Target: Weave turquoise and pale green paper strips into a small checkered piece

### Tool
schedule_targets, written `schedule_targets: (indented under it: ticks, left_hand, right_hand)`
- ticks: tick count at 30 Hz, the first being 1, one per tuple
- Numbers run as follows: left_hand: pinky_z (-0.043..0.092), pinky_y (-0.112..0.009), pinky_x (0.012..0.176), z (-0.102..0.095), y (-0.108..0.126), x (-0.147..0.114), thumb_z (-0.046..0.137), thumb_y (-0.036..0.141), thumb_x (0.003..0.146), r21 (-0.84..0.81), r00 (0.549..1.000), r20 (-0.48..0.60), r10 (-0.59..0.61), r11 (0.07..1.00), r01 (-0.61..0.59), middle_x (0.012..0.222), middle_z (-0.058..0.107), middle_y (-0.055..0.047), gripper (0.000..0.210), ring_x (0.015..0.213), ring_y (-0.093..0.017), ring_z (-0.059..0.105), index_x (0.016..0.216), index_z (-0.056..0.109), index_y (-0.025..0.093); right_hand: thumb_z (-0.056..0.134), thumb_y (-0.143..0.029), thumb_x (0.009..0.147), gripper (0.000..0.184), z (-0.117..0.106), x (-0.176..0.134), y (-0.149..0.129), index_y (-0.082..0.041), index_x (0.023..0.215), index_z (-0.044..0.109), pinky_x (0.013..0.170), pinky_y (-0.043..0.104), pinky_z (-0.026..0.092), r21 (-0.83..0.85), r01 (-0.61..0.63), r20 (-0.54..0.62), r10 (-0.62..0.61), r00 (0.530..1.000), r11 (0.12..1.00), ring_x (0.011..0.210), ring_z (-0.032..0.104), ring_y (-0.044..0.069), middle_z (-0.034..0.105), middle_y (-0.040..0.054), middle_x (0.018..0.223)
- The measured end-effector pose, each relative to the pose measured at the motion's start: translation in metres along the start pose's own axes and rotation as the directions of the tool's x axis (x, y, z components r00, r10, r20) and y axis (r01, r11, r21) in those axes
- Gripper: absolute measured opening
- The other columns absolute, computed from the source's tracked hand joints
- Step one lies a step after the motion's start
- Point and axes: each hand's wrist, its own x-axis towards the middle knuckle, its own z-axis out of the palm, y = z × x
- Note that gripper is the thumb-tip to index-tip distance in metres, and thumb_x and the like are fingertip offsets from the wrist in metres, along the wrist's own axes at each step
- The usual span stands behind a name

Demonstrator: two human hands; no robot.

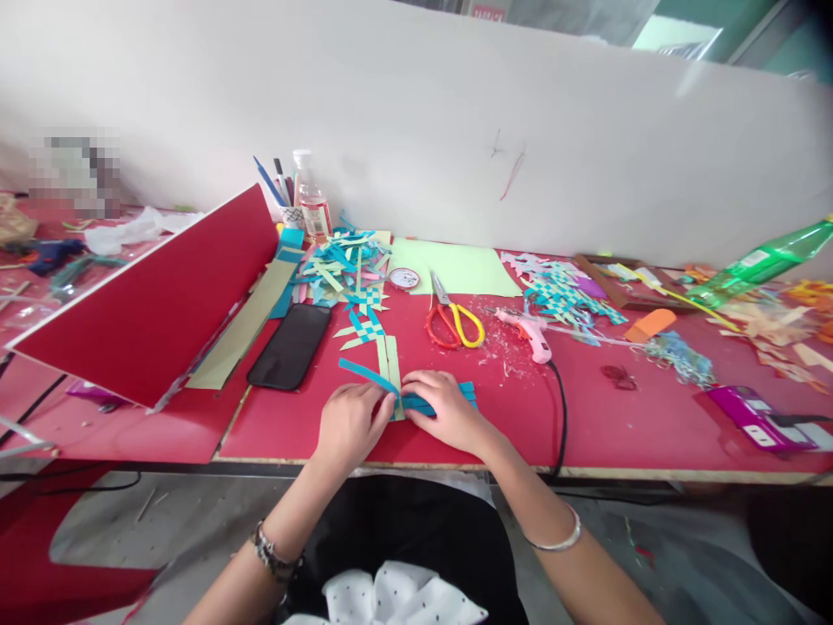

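My left hand [355, 418] is closed, thumb and forefinger pinched at the near end of a raised blue paper strip [357, 370]. My right hand [446, 410] presses curled fingers onto flat blue paper strips [467, 395] that stick out to its right. Between both hands, pale yellow paper strips [388, 358] run away from me and cross the blue ones. The fingertips partly cover the crossing. Just beyond lies a small woven blue and yellow piece [364, 325].
Scissors [449, 317] and a pink glue gun [530, 334] with a black cord lie beyond my hands. A phone [291, 347] and a leaning red board [169, 295] are left. Woven scraps [344, 265] are heaped behind; a green bottle [758, 265] tilts at right.
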Motion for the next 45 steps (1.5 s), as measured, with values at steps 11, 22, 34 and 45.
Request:
schedule_targets:
  ticks: [11,22,34,45]
  left_hand:
    - [0.04,-0.028,0.076,0.005,-0.005,-0.005,0.043,0.021,0.08,0.038,0.984,0.022,0.177,0.983,-0.178,0.082,0.062,0.0,0.017,0.075,-0.013,0.058,0.085,0.058,0.022]
    - [0.041,-0.027,0.07,0.003,-0.005,-0.004,0.045,0.02,0.08,0.138,0.975,0.066,0.213,0.966,-0.22,0.079,0.06,0.0,0.019,0.069,-0.013,0.057,0.089,0.06,0.026]
    - [0.032,-0.031,0.083,0.005,-0.001,0.002,0.04,0.017,0.083,0.173,0.971,0.027,0.238,0.956,-0.239,0.075,0.062,0.0,0.02,0.069,-0.014,0.056,0.082,0.059,0.022]
    - [0.033,-0.029,0.067,0.003,0.002,0.004,0.043,0.022,0.083,0.204,0.971,0.114,0.212,0.951,-0.232,0.073,0.059,0.0,0.016,0.073,-0.016,0.052,0.08,0.058,0.021]
  right_hand:
    - [0.037,-0.008,0.073,0.026,0.001,-0.014,0.017,-0.019,0.096,0.044,0.079,0.034,0.04,0.255,-0.243,-0.615,0.351,0.706,0.936,0.088,0.05,0.017,0.053,0.0068,0.091]
    - [0.036,-0.007,0.078,0.035,0.0,-0.028,-0.002,-0.024,0.101,0.056,0.089,0.037,0.033,-0.179,-0.021,-0.212,-0.018,0.977,0.984,0.09,0.053,0.015,0.06,0.0027,0.098]
    - [0.051,-0.033,0.075,0.031,-0.001,-0.022,0.011,-0.02,0.103,0.052,0.072,0.034,0.037,-0.204,-0.44,-0.231,0.394,0.89,0.875,0.095,0.051,0.023,0.055,0.0089,0.103]
    - [0.052,-0.025,0.073,0.006,-0.015,-0.01,0.013,-0.022,0.078,0.054,0.078,0.041,0.022,-0.124,-0.448,-0.057,0.444,0.894,0.886,0.084,0.053,0.019,0.06,-0.0001,0.081]
